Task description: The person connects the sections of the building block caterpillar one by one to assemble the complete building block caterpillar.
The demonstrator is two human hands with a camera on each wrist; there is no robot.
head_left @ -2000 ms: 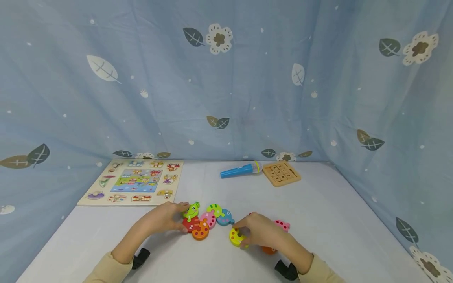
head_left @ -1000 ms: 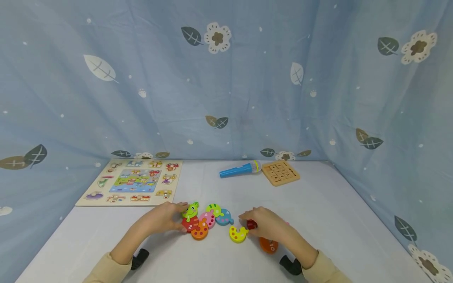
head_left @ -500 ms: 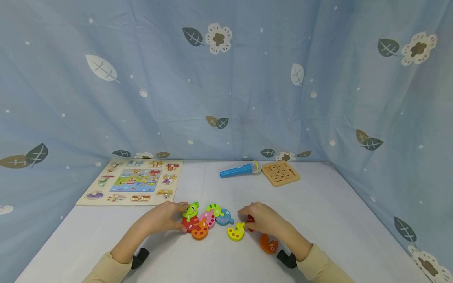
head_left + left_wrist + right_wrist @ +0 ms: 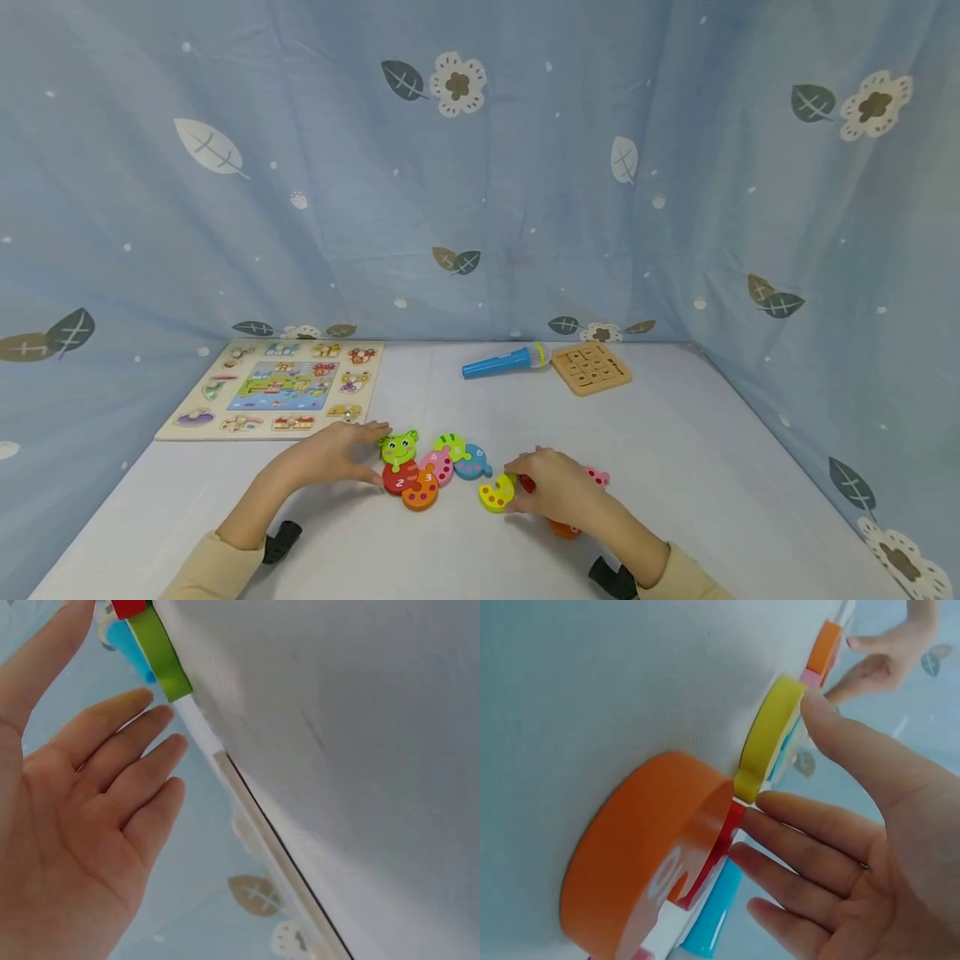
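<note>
A wooden number caterpillar puzzle lies in a curved chain, from a green smiling head piece (image 4: 398, 451) through a red piece (image 4: 397, 480) marked 2 to a blue piece (image 4: 472, 463) marked 6. My left hand (image 4: 330, 457) is beside the head and red pieces, fingers extended, thumb tip by the red one. Just right of the chain, apart from it, a yellow puzzle piece (image 4: 493, 497) is pinched between thumb and index finger of my right hand (image 4: 555, 486). Under that hand another red piece (image 4: 527, 483) is partly hidden; the orange piece (image 4: 641, 847) marked 10 lies closer to the wrist.
Past the right hand a pink dotted piece (image 4: 597, 477) peeks out. Toward the back stand a blue toy microphone (image 4: 498, 364) and a wooden number board (image 4: 591, 368). A picture peg puzzle (image 4: 172, 429) fills the back left of the white table.
My right hand left the yellow piece for the red one, then came back to the yellow, which has shifted slightly left. The green head piece has turned to sit more upright.
</note>
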